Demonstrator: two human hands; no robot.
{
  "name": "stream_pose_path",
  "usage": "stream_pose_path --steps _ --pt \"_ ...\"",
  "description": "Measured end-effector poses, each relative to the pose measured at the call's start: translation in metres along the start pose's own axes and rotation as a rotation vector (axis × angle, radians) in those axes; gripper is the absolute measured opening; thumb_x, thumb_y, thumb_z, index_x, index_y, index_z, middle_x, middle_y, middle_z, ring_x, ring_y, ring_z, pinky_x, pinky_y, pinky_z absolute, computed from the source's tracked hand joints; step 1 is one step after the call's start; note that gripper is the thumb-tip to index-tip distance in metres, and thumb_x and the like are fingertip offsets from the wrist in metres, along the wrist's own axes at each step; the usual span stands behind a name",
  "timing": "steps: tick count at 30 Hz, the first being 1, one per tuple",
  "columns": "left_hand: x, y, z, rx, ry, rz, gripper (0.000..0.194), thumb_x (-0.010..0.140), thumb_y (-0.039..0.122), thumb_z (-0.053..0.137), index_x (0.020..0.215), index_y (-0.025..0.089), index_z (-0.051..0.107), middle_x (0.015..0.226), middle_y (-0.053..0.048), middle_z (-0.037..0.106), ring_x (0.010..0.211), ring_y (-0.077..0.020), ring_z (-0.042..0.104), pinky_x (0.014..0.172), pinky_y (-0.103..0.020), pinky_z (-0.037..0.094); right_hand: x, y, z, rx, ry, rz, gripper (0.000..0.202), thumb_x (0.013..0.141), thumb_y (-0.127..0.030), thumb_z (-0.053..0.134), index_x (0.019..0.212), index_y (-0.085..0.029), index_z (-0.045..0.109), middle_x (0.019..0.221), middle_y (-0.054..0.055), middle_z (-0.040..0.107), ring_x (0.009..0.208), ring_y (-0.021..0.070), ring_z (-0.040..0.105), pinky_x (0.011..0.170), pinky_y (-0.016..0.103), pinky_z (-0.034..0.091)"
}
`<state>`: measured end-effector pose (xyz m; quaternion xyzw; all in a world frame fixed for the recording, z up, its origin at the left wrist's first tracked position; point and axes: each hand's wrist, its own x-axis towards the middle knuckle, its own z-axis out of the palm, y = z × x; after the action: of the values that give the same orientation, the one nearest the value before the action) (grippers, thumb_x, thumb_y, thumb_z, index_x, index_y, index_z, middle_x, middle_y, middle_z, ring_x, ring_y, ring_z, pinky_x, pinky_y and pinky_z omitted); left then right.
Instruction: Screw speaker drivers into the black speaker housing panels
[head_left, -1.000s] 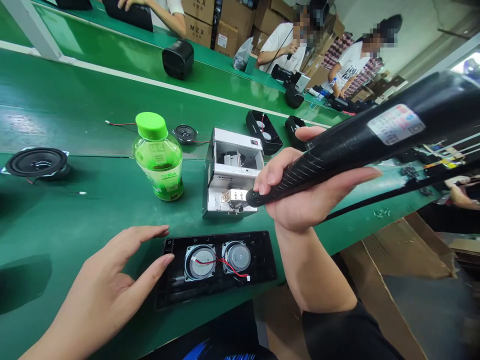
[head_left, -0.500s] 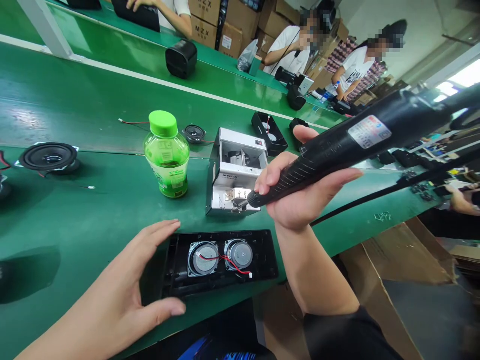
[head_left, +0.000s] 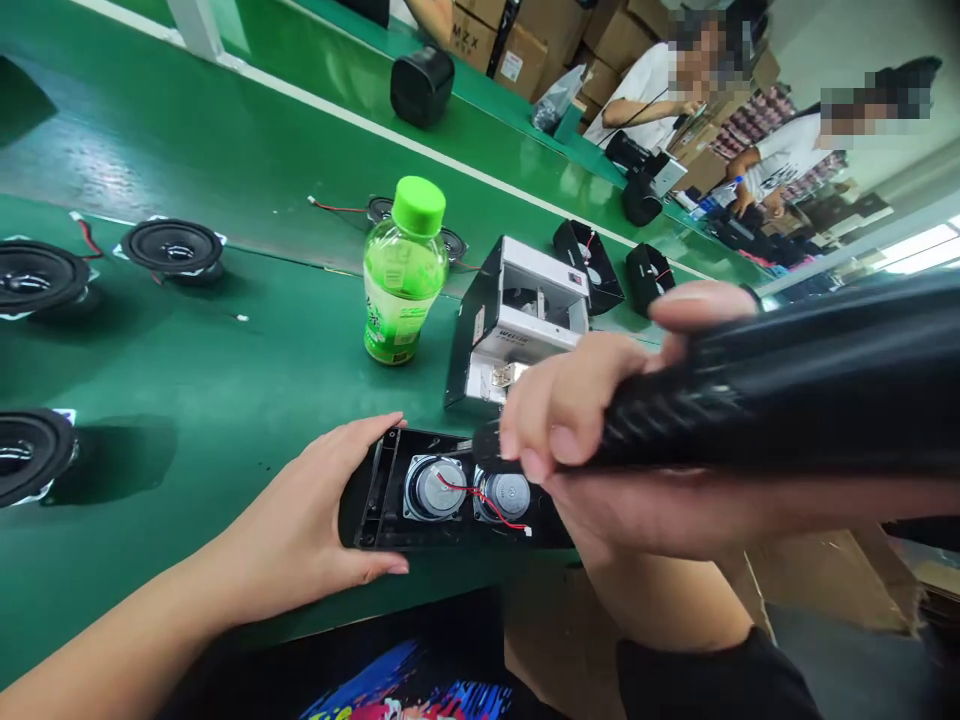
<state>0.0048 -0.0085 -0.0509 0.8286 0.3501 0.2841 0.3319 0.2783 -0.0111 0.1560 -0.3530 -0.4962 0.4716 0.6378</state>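
A black plastic speaker housing (head_left: 382,490) lies on the green bench in front of me. Two small round speaker drivers (head_left: 441,492) sit in it, backs up, with a red and black wire across them. My left hand (head_left: 300,510) grips the housing's left end, thumb on the near side and fingers on the far side. In my right hand (head_left: 577,410) is a black electric screwdriver (head_left: 810,380), held nearly level. Its bit points at the upper right corner of the left driver; whether it touches a screw I cannot tell. My right hand covers the housing's right end.
Behind the housing stands a silver and black screw feeder (head_left: 480,340), beside a green-capped bottle (head_left: 405,280). Loose speakers (head_left: 172,246) lie on the left. Two black housings (head_left: 589,265) sit farther back. Co-workers (head_left: 645,100) are across the bench; an open cardboard box (head_left: 832,590) is at right.
My right hand has brought the screwdriver from the screw feeder down over the housing. My left hand has closed in on the housing's left end. The view has shifted left.
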Motion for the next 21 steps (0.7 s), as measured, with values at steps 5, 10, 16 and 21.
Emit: stream_pose_path --steps 5,10,16,21 --pt "0.001 0.003 0.002 -0.038 0.009 0.017 0.138 0.090 0.079 0.112 0.201 0.043 0.037 0.189 -0.015 0.073 0.168 -0.0473 0.078 0.143 -0.065 0.068 0.008 0.044 0.010 0.003 -0.090 0.073 0.065 0.094 -0.099 0.096 0.112 -0.039 0.081 0.064 -0.009 0.079 0.044 0.0211 0.067 0.046 0.037 0.061" --pt "0.002 0.005 -0.001 -0.050 0.007 0.066 0.137 0.095 0.084 0.107 0.203 0.042 0.034 0.189 -0.016 0.073 0.168 -0.0466 0.078 0.144 -0.066 0.066 0.009 0.062 0.010 -0.035 -0.128 0.052 0.060 0.100 -0.099 0.089 0.112 -0.040 0.079 0.063 -0.010 0.078 0.044 0.0178 0.068 0.044 0.033 0.061" --pt "0.002 0.006 -0.002 -0.065 0.016 0.067 0.140 0.094 0.085 0.106 0.205 0.043 0.031 0.189 -0.015 0.073 0.167 -0.0466 0.079 0.144 -0.066 0.066 0.011 0.062 0.012 -0.095 -0.123 0.086 0.065 0.096 -0.103 0.089 0.107 -0.040 0.075 0.060 -0.010 0.076 0.042 0.0198 0.066 0.044 0.035 0.060" --pt "0.003 0.007 0.001 -0.063 0.010 0.068 0.139 0.096 0.088 0.104 0.204 0.040 0.033 0.189 -0.017 0.073 0.168 -0.0470 0.078 0.144 -0.066 0.064 0.011 0.067 0.015 -0.070 -0.106 0.074 0.068 0.094 -0.103 0.094 0.106 -0.038 0.079 0.061 -0.008 0.078 0.044 0.0204 0.067 0.045 0.035 0.061"
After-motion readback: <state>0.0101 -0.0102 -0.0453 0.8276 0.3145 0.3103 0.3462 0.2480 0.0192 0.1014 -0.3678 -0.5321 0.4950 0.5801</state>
